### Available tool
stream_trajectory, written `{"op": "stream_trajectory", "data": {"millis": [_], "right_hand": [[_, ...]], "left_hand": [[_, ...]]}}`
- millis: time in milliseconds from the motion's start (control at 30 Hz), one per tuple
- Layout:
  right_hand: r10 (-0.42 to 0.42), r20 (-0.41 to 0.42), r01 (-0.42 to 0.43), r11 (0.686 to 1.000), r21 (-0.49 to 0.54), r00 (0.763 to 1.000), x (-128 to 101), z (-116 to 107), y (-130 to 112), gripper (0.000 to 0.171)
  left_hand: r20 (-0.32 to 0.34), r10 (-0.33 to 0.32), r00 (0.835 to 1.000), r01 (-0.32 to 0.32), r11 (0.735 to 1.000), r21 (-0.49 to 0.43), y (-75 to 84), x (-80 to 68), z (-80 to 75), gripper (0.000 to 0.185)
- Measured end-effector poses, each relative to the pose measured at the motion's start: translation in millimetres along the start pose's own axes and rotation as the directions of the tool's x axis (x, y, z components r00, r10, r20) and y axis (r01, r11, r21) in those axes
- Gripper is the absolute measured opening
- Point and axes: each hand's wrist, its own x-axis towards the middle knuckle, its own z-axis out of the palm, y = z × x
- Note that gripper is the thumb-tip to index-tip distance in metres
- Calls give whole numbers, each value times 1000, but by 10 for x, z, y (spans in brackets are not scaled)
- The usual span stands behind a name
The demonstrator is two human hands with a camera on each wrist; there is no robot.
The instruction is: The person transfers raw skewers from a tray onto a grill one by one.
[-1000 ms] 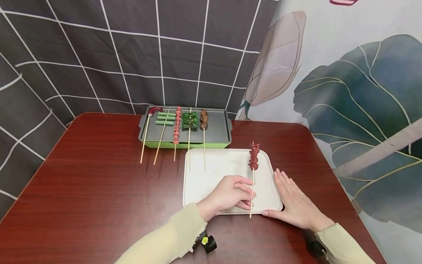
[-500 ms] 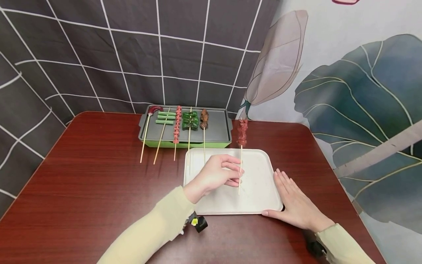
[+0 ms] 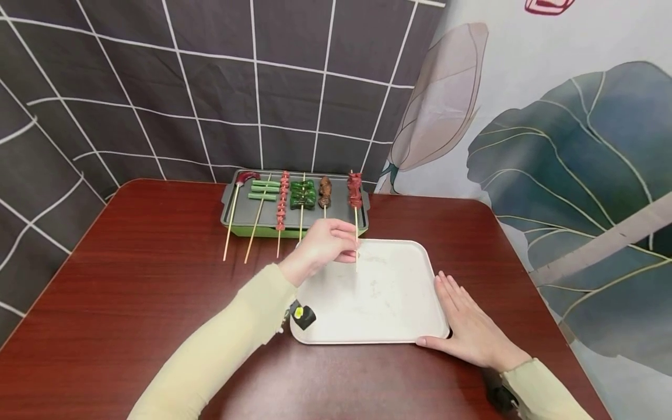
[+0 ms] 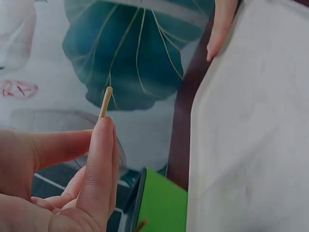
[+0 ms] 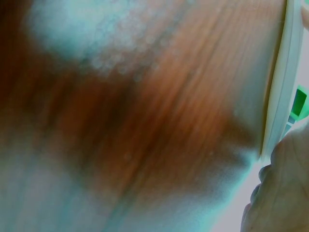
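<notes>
Your left hand (image 3: 321, 245) is up off the white tray (image 3: 399, 315), thumb and fingers pinched together on the lower stick of the red meat skewer (image 3: 355, 210). The meat end stands well above your grip, out over the right part of the grill pan (image 3: 343, 217), and the bare tip pokes out just below your fingers, over the tray's far edge. In the left wrist view that wooden tip (image 4: 105, 100) shows past your fingertip. Your right hand (image 3: 469, 326) lies flat on the table (image 3: 131, 303), fingers straight, thumb touching the tray's near right corner (the right wrist view is mostly blur). On the grill pan, left of your skewer, five other skewers (image 3: 283, 198) lie side by side.
</notes>
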Motion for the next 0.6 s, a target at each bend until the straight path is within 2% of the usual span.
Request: {"op": "stream_trajectory", "data": {"millis": [200,600], "right_hand": [[-10,-9,10,1000,-7,1000,1,-9,-14,121],[-2,-6,2,1000,-2,1000,-2,2,-6,122]], "left_hand": [[-15,-54,998,54,999,-2,33,118,-79,41],[-45,-128,991,129,991,26,80,274,-86,38]]}}
